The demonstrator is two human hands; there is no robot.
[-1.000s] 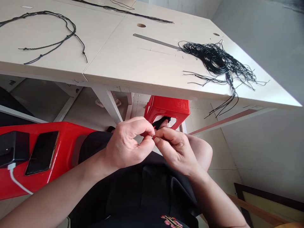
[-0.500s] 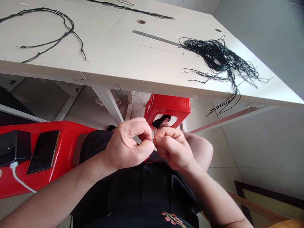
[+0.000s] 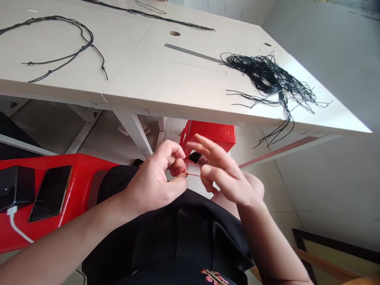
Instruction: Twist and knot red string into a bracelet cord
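Pinched between the thumb and fingers of my left hand (image 3: 164, 176) is a thin red cord (image 3: 193, 174), with a small loop by the fingertips. The cord runs straight across a short gap to my right hand (image 3: 224, 172), where its end goes out of sight at the thumb and bent fingers. Two upper fingers of my right hand are lifted and stretched toward the left. Both hands are held above my lap, in front of the table edge.
On the white table (image 3: 142, 75) lie a tangled bundle of black cords (image 3: 267, 75), a steel ruler (image 3: 192, 53) and a knotted black cord (image 3: 71, 49). Red stools (image 3: 212, 132) stand below and at left; the left one carries a phone (image 3: 51, 193) and a black box (image 3: 18, 188).
My hands have moved apart, the right one going rightward and lifting its upper fingers. A stretch of red cord now shows between them. The view has shifted slightly.
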